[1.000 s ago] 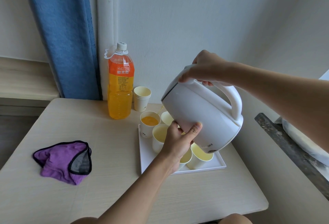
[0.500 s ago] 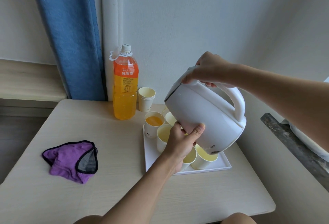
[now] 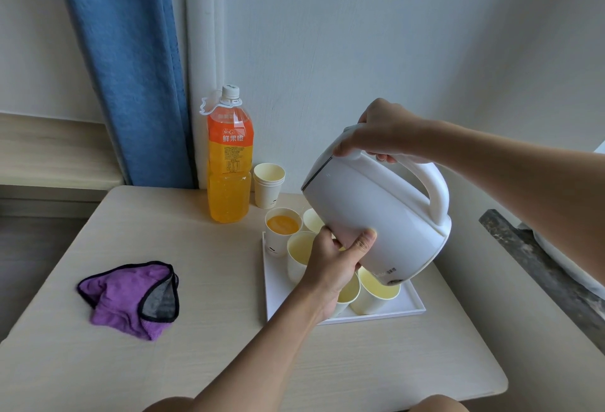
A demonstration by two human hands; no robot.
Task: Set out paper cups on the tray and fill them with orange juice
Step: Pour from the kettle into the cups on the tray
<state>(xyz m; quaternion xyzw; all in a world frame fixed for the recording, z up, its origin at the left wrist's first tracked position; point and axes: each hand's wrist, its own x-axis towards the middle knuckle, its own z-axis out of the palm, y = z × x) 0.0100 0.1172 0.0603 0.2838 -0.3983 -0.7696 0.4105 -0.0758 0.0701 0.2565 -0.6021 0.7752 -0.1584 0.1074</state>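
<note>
We tip the kettle (image 3: pixel 376 215) over the cups (image 3: pixel 376 290) on the tray (image 3: pixel 409 310) at the tabletop's right edge | right hand (image 3: pixel 383 133) closed on handle — left hand (image 3: pixel 337 257) cupped around its body, steadying | one cup (image 3: pixel 282 225) filled

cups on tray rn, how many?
5 visible: juice-filled cup back left, empty cups behind, centre-left, front, front right. Kettle may hide more.
</note>
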